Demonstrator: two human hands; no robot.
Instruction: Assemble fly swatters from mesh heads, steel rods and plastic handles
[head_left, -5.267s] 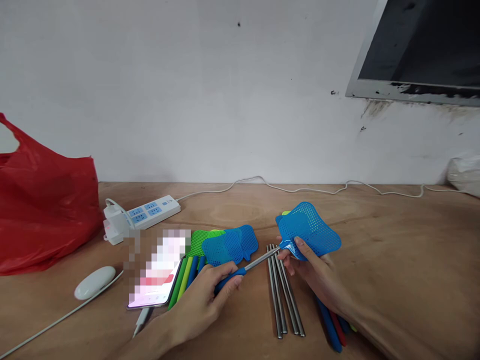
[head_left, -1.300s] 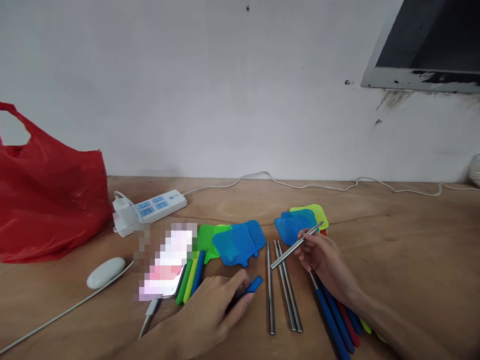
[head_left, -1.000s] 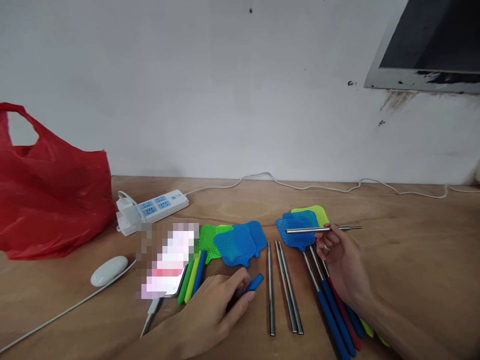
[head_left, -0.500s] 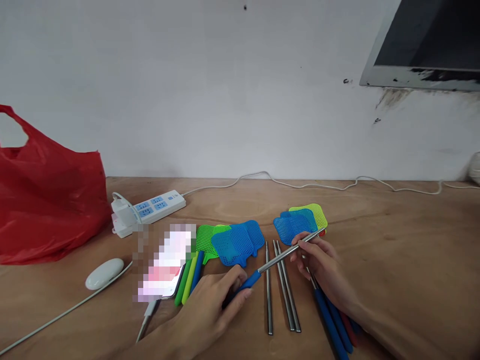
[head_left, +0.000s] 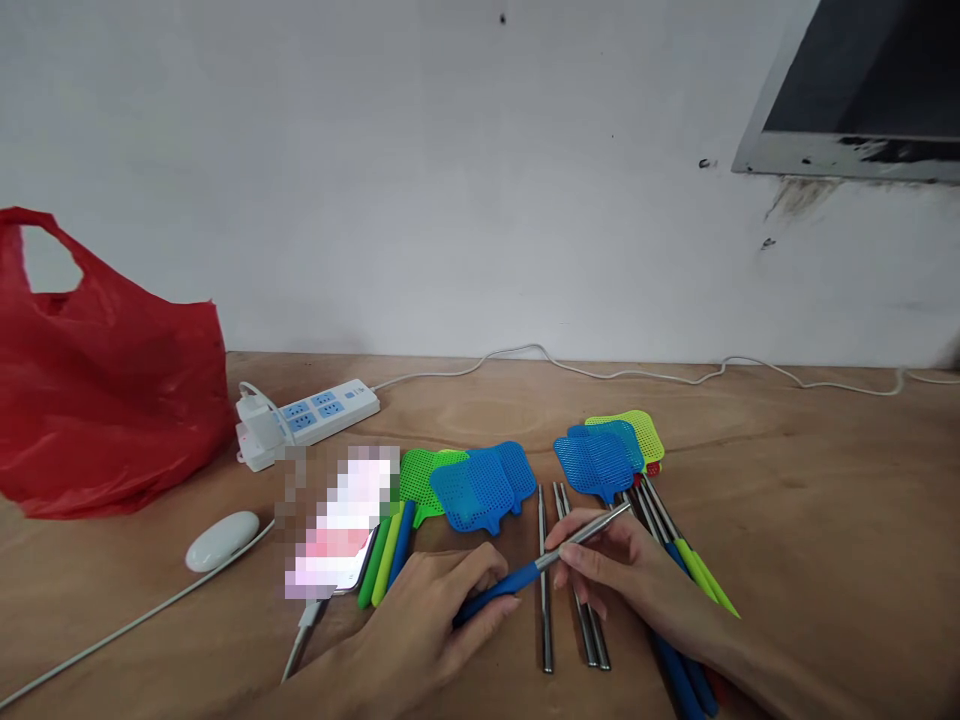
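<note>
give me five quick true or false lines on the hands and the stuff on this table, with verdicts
1. The left hand holds a blue handle. True.
2. The right hand grips a red handle. False: the right hand holds a metal rod.
3. Three loose rods lie on the table. True.
4. The red bag is right of the power strip in the picture. False: it is left of it.
5. The phone has handles lying beside it. True.
</note>
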